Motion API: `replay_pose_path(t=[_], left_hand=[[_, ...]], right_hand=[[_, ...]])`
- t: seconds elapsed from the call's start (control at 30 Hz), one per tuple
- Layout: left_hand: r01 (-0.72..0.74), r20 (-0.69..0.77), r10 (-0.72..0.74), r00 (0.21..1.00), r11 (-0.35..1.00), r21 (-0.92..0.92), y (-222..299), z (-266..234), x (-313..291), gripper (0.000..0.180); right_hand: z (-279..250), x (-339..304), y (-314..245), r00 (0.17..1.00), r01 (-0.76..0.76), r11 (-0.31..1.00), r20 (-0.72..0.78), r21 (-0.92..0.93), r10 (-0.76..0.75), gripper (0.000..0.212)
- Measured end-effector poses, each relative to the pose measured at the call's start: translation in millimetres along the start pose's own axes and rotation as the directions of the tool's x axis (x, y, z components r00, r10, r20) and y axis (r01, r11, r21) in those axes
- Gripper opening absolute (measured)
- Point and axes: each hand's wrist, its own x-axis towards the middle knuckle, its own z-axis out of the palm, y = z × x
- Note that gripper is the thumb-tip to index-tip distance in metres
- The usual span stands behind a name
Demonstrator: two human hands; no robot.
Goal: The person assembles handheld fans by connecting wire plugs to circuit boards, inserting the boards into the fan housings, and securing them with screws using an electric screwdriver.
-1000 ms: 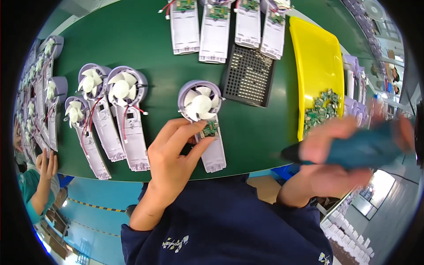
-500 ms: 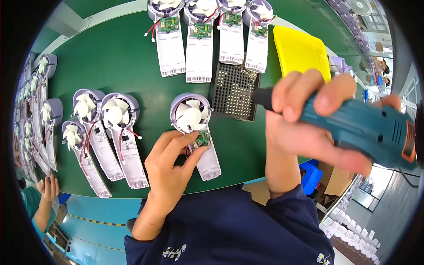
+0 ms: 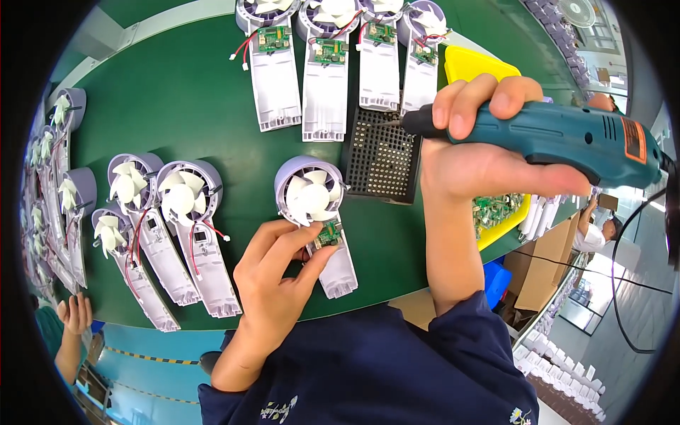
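My left hand (image 3: 275,275) pinches a small green circuit board (image 3: 329,232) between thumb and fingers, at the upper part of a white handle (image 3: 337,275). That handle belongs to a handheld fan, whose lilac ring and white blades (image 3: 310,195) lie just beyond my fingers on the green table. Wrapped around a teal electric screwdriver (image 3: 549,134), my right hand (image 3: 489,166) holds it nearly level, its black nose pointing left. The thin bit is above a black perforated screw tray (image 3: 381,194) with rows of small screws; whether it touches any cannot be made out.
Several fan halves fitted with circuit boards (image 3: 329,51) lie at the far edge. Others without boards (image 3: 185,202) rest at left. A yellow tray (image 3: 478,64) is partly behind my right hand, with boards in it. Another person's hand (image 3: 76,314) shows at far left. A cable (image 3: 618,283) hangs at right.
My right hand has moved the screwdriver slightly away from me and levelled it, with its bit now over the farther part of the screw tray. My left hand stays on the board.
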Motion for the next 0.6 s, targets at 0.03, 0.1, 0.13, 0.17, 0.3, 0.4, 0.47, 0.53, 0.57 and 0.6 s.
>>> replay_pose_path(t=[0.03,0.1,0.13,0.17,0.3,0.4,0.47,0.53,0.57,0.6], left_hand=[[-0.001,-0.001,0.001,1.0,1.0,-0.001,-0.5,0.3,0.0,0.034],[0.002,0.0,-0.002,1.0,1.0,0.0,-0.5,0.1,0.8,0.034],[0.004,0.002,-0.004,1.0,1.0,0.002,-0.5,-0.1,1.1,0.034],[0.005,0.002,-0.005,1.0,1.0,0.002,-0.7,-0.1,1.0,0.034],[-0.005,-0.001,0.005,1.0,1.0,0.005,-0.2,0.3,1.7,0.034],[-0.009,-0.003,0.009,1.0,1.0,0.004,0.3,1.3,3.6,0.034],[-0.014,-0.002,0.014,1.0,1.0,0.004,0.7,1.1,3.0,0.034],[-0.003,-0.004,0.002,1.0,1.0,-0.015,-0.6,2.1,2.2,0.034],[-0.008,-0.011,0.008,1.0,1.0,-0.016,-1.7,2.3,1.7,0.034],[-0.007,-0.008,0.007,1.0,1.0,-0.019,-2.0,1.8,0.6,0.034]], right_hand=[[1.6,-0.2,1.6,1.0,0.0,1.0,0.001,0.0,0.0,0.087],[5.0,-0.7,5.0,1.0,-0.015,0.992,-0.008,0.125,0.016,0.088],[5.9,-1.6,5.1,1.0,-0.016,0.992,-0.008,0.124,0.017,0.088],[6.6,-2.7,4.7,0.999,-0.027,0.997,-0.023,0.074,0.029,0.088],[11.1,-4.5,9.8,0.994,-0.064,0.992,-0.086,0.106,0.073,0.092],[13.9,-6.3,11.8,0.997,-0.024,0.992,-0.074,0.12,0.033,0.097],[16.7,-8.1,11.3,0.998,0.017,0.991,-0.062,0.133,-0.009,0.102],[20.4,-8.6,12.7,0.997,0.061,0.986,-0.045,0.157,-0.055,0.108],[22.0,-8.9,13.0,0.996,0.084,0.982,-0.035,0.168,-0.079,0.112],[24.2,-8.8,12.3,0.994,0.105,0.978,-0.024,0.182,-0.103,0.115]])
